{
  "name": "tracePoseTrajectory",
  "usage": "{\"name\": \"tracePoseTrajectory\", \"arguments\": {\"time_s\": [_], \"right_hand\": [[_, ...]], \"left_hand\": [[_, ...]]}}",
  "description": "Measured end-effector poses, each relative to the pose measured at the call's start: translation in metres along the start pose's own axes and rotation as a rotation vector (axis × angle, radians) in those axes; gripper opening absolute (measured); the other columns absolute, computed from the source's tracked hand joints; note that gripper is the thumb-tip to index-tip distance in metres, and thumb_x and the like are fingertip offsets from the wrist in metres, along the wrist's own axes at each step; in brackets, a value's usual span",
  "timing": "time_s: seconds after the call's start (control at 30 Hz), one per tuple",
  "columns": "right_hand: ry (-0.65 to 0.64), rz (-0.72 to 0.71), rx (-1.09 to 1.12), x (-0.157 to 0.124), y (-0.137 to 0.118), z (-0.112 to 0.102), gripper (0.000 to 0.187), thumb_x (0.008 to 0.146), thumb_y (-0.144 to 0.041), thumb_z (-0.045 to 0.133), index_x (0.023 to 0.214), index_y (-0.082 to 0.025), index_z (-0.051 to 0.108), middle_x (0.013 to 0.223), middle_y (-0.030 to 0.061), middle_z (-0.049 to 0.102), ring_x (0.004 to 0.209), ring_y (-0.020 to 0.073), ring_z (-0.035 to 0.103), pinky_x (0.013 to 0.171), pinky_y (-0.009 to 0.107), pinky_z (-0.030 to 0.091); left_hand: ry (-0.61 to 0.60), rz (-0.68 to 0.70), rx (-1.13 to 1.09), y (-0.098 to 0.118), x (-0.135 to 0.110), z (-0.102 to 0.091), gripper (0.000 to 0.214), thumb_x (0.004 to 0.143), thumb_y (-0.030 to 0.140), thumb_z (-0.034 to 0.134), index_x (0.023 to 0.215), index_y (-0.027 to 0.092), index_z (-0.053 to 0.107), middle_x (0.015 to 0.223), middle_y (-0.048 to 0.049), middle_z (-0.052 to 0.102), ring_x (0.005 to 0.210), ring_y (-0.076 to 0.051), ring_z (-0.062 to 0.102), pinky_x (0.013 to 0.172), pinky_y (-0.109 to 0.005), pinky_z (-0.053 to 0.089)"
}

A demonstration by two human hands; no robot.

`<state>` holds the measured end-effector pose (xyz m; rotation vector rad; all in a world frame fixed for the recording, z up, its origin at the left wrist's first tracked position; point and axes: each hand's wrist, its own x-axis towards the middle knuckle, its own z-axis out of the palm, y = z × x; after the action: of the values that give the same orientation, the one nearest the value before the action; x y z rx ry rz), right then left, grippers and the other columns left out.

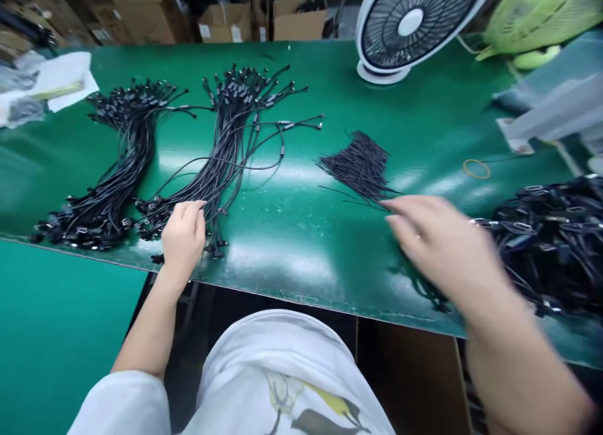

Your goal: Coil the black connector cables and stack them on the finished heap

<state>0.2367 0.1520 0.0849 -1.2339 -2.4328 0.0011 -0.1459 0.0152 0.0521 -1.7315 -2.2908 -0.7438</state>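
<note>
My left hand point(183, 231) is closed over the near end of a bundle of black cables point(226, 146), its fingertips pinched on a cable there that they largely hide. To the right, my right hand point(438, 240) reaches to the near edge of a pile of thin black twist ties point(360, 162). Its thumb and forefinger come together at the tie ends, and the hand is somewhat blurred. One cable loops out from the middle bundle toward the ties. Farther left lies a second bundle of black cables point(134, 152) with small connectors at both ends.
A tangled heap of black cables point(556, 247) lies at the right, near a yellow rubber band point(475, 169). At the back stand a white fan point(411, 22) and a green fan point(541, 14). White paper point(73, 77) lies far left. Cardboard boxes point(301, 24) stand beyond the green table point(292, 234).
</note>
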Motion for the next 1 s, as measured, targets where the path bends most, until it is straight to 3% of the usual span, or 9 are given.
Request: {"name": "tracePoseTrajectory", "arguments": {"time_s": [0.1, 0.2, 0.3, 0.37, 0.5, 0.6, 0.7, 0.83, 1.0], "right_hand": [[-0.201, -0.225, 0.215, 0.057, -0.079, 0.048, 0.035, 0.097, -0.026, 0.041, 0.128, -0.021, 0.057, 0.126, 0.0104, 0.062, 0.111, 0.0210, 0.061, 0.090, 0.035, 0.051], [-0.252, -0.248, 0.107, 0.122, -0.129, 0.100, 0.049, 0.096, -0.025, 0.045, 0.144, -0.014, 0.041, 0.143, 0.0156, 0.048, 0.124, 0.0245, 0.051, 0.098, 0.037, 0.044], [-0.370, -0.257, -0.003, 0.172, -0.154, 0.138, 0.034, 0.093, -0.021, 0.051, 0.123, -0.006, 0.060, 0.118, 0.0203, 0.063, 0.109, 0.0268, 0.058, 0.091, 0.038, 0.043], [-0.382, -0.290, -0.016, 0.190, -0.162, 0.145, 0.027, 0.095, -0.018, 0.046, 0.107, -0.006, 0.067, 0.102, 0.0183, 0.068, 0.097, 0.0241, 0.061, 0.084, 0.035, 0.043], [-0.117, -0.391, 0.020, 0.202, -0.169, 0.104, 0.036, 0.102, -0.025, 0.031, 0.116, -0.015, 0.063, 0.110, 0.0127, 0.064, 0.101, 0.0210, 0.057, 0.082, 0.032, 0.042], [0.170, -0.503, 0.069, 0.203, -0.168, 0.037, 0.045, 0.104, -0.034, 0.024, 0.115, -0.019, 0.065, 0.102, 0.0098, 0.064, 0.098, 0.0188, 0.056, 0.083, 0.032, 0.042], [0.378, -0.507, 0.050, 0.201, -0.163, -0.027, 0.055, 0.104, -0.042, 0.018, 0.113, -0.017, 0.066, 0.095, 0.0105, 0.063, 0.093, 0.0166, 0.056, 0.082, 0.032, 0.043], [0.506, -0.511, 0.044, 0.187, -0.158, -0.066, 0.053, 0.103, -0.045, 0.021, 0.115, -0.018, 0.065, 0.099, 0.0085, 0.063, 0.097, 0.0147, 0.057, 0.085, 0.030, 0.044], [0.299, -0.386, 0.012, 0.166, -0.167, -0.080, 0.045, 0.102, -0.038, 0.029, 0.120, -0.016, 0.064, 0.107, 0.0079, 0.065, 0.102, 0.0146, 0.060, 0.085, 0.028, 0.042]], "left_hand": [[-0.093, 0.072, -0.068, 0.004, -0.010, -0.008, 0.037, 0.099, 0.028, 0.036, 0.125, 0.019, 0.060, 0.099, -0.0090, 0.067, 0.090, -0.020, 0.063, 0.084, -0.031, 0.046], [-0.241, 0.107, -0.049, -0.005, -0.013, 0.006, 0.039, 0.099, 0.026, 0.034, 0.123, 0.018, 0.063, 0.097, -0.0124, 0.067, 0.091, -0.024, 0.062, 0.083, -0.034, 0.046], [-0.368, 0.141, -0.068, -0.022, -0.004, 0.023, 0.034, 0.096, 0.029, 0.042, 0.114, 0.017, 0.068, 0.101, -0.0146, 0.067, 0.095, -0.027, 0.062, 0.086, -0.036, 0.047], [-0.299, 0.139, -0.098, -0.038, 0.008, 0.024, 0.037, 0.096, 0.032, 0.044, 0.125, 0.017, 0.062, 0.117, -0.0150, 0.064, 0.108, -0.027, 0.059, 0.095, -0.037, 0.044], [0.007, -0.083, -0.066, -0.085, 0.036, 0.009, 0.056, 0.093, 0.033, 0.048, 0.143, 0.008, 0.038, 0.146, -0.0236, 0.041, 0.135, -0.034, 0.036, 0.112, -0.049, 0.028], [-0.131, -0.146, -0.086, -0.123, 0.052, 0.000, 0.036, 0.092, 0.028, 0.046, 0.120, 0.008, 0.057, 0.127, -0.0224, 0.057, 0.124, -0.034, 0.048, 0.108, -0.051, 0.033], [-0.192, -0.122, -0.192, -0.134, 0.058, -0.006, 0.032, 0.092, 0.032, 0.047, 0.113, 0.012, 0.060, 0.110, -0.0156, 0.064, 0.108, -0.028, 0.058, 0.101, -0.046, 0.042], [-0.212, -0.010, -0.714, -0.086, 0.049, -0.015, 0.052, 0.094, 0.044, 0.045, 0.138, 0.017, 0.045, 0.136, -0.0146, 0.053, 0.129, -0.024, 0.049, 0.110, -0.042, 0.037], [-0.627, 0.063, -1.237, 0.011, 0.016, -0.013, 0.050, 0.090, 0.044, 0.058, 0.134, 0.021, 0.053, 0.129, -0.0135, 0.062, 0.123, -0.026, 0.056, 0.106, -0.039, 0.041]]}}
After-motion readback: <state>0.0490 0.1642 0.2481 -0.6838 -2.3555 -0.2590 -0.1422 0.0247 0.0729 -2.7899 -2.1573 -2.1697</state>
